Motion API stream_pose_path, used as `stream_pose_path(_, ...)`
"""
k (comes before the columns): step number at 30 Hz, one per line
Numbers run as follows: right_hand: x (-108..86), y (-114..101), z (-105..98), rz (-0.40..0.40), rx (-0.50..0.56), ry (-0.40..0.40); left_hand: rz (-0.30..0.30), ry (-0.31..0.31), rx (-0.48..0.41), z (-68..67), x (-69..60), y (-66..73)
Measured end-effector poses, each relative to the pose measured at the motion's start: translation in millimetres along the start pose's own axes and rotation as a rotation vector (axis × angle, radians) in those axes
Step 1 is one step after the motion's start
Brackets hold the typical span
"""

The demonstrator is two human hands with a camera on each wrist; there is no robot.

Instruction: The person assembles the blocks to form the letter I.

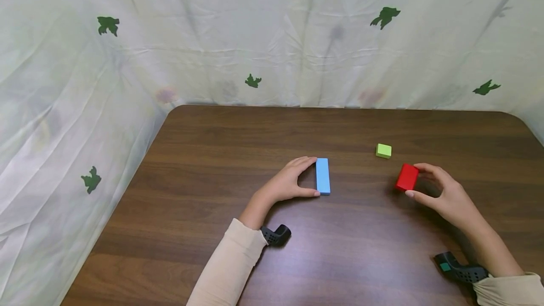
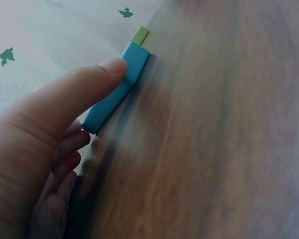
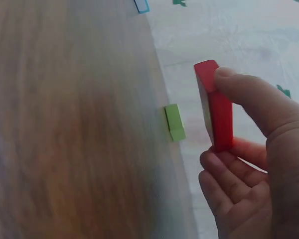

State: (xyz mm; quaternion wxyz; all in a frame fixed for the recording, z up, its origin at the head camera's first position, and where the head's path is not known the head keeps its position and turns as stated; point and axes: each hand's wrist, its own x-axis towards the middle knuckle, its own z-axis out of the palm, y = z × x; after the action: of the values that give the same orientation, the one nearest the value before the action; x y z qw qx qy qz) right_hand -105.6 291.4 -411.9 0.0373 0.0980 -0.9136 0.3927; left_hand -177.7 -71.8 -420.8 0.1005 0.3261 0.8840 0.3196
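Observation:
My left hand (image 1: pixel 286 181) pinches a long, flat blue block (image 1: pixel 323 176) by its two short ends, thumb at the near end and fingertips at the far end. In the left wrist view the thumb lies on the blue block (image 2: pixel 117 89), low over the table. Further right, my right hand (image 1: pixel 446 197) grips a red block (image 1: pixel 407 177) between thumb and fingertips. That red block (image 3: pixel 222 114) is held tilted, clear of the tabletop. A small light green block (image 1: pixel 383 150) sits on the table beyond the red one, touched by neither hand.
The blocks are on a dark wood-grain table (image 1: pixel 238 140) with rounded far corners. Behind it and along its left side hangs a pale cloth (image 1: pixel 272 22) with green bird-shaped patches. A black camera mount is strapped on each wrist, below the beige sleeves (image 1: pixel 231 263).

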Motion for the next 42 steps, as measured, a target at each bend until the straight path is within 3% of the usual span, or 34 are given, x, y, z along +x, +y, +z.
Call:
stream_pose_path(13,6.2,-21.6,3.1,-0.059,-0.028,0.026,-0.001,0.012,0.022,0.4,1.0,-1.8)
stream_pose_path(20,11.9,-31.2,7.3,-0.106,0.023,0.054,0.009,0.017,0.02,0.2,2.2,-1.9)
stream_pose_path(33,15.3,-50.6,16.2,-0.177,0.01,0.02,0.003,0.006,0.019,0.3,1.6,0.0)
stream_pose_path(42,18.5,-64.4,25.3,-0.302,-0.037,-0.013,0.003,0.009,0.027,0.6,0.6,0.9)
